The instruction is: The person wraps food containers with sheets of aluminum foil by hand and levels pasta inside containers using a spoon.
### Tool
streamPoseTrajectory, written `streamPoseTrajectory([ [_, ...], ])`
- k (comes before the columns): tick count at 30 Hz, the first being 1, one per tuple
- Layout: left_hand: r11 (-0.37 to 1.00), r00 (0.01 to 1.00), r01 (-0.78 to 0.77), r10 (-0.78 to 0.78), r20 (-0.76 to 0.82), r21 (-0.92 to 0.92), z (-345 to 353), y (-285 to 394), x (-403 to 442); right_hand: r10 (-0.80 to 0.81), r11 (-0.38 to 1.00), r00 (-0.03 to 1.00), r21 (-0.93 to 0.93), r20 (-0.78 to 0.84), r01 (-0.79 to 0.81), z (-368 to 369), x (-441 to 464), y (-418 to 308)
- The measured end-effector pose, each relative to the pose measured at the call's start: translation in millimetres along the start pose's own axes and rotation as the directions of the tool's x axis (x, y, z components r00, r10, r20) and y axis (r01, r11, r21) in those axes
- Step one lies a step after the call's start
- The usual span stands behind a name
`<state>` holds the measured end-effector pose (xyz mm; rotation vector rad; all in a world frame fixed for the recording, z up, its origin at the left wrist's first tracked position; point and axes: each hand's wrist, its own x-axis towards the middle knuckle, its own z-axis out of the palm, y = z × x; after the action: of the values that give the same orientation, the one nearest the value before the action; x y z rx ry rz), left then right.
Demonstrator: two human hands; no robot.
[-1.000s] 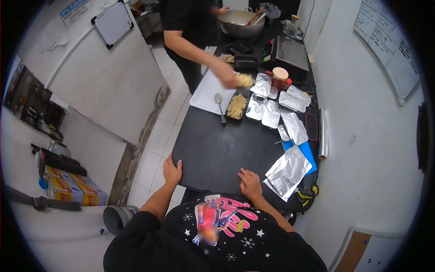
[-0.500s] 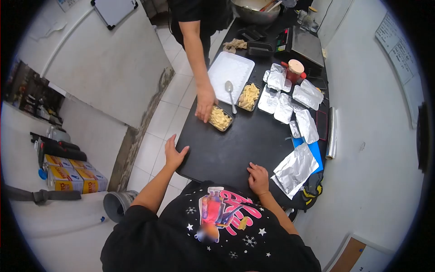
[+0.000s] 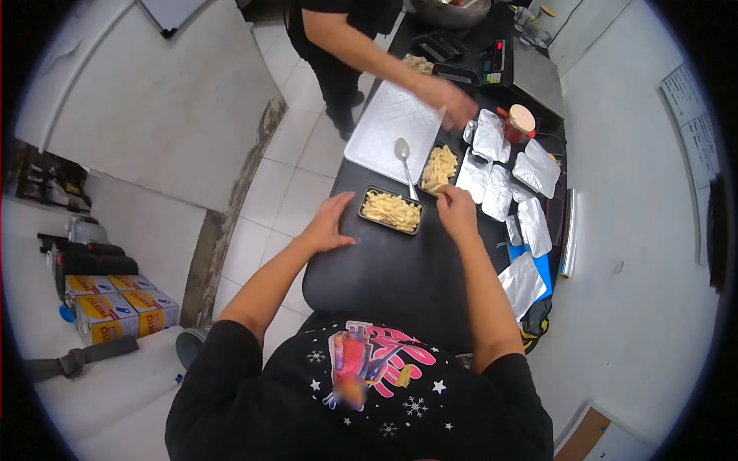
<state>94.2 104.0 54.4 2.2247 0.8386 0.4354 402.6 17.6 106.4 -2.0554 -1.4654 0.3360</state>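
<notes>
A black tray of pasta [image 3: 391,210] lies on the black table [image 3: 369,269], between my two hands. My left hand [image 3: 330,223] is just left of it, fingers apart, holding nothing. At the near end of a second pasta tray [image 3: 440,168], my right hand [image 3: 455,206] has its fingers together; what is between them, if anything, is hidden. A metal spoon [image 3: 403,150] leans across the edge of a white tray [image 3: 389,129]. Several foil-covered containers [image 3: 497,192] stand to the right. A co-worker's hand [image 3: 455,104], blurred, is over the table beyond the second pasta tray.
A loose foil sheet [image 3: 523,284] lies at the right edge over a blue item. Farther back are a red jar with a pale lid [image 3: 520,121], a scale [image 3: 530,77], black containers [image 3: 458,74] and a large metal bowl [image 3: 453,14]. The co-worker stands beyond the table's left side.
Both my hands have moved forward, the right one to the second pasta tray. The co-worker's hand has let go of the nearer pasta tray and moved back and right. That tray is now turned more sideways.
</notes>
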Motion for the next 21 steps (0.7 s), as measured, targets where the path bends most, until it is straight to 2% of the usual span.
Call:
streamPoseTrajectory([
  [2, 0.998, 0.995, -0.066, 0.067, 0.069, -0.007, -1.7, 0.8, 27.7, -0.057, 0.996, 0.998, -0.066, 0.003, 0.057, 5.3, 16.8, -6.1],
  [5, 0.994, 0.980, -0.107, 0.102, 0.170, 0.018, 0.6, 2.2, 60.0, -0.057, 0.961, 0.993, -0.264, 0.107, 0.084, 23.1, 38.5, -9.0],
  [9, 0.986, 0.947, -0.161, 0.141, 0.287, 0.047, 4.6, 3.0, 80.1, 0.037, 0.811, 0.961, -0.570, 0.273, 0.131, 47.0, 66.9, -19.9],
  [11, 0.985, 0.956, -0.163, 0.141, 0.259, 0.064, 4.3, 7.5, 80.7, 0.077, 0.720, 0.949, -0.675, 0.306, 0.160, 62.7, 78.3, -24.1],
  [19, 0.993, 0.966, -0.113, 0.102, 0.239, 0.032, 3.8, 8.9, 44.0, 0.189, 0.642, 0.937, -0.759, 0.294, 0.109, 106.2, 94.0, -33.8],
  [21, 0.996, 0.961, -0.090, 0.089, 0.262, -0.007, 5.0, 9.1, 30.3, 0.184, 0.687, 0.954, -0.725, 0.238, 0.048, 116.8, 97.8, -27.1],
])
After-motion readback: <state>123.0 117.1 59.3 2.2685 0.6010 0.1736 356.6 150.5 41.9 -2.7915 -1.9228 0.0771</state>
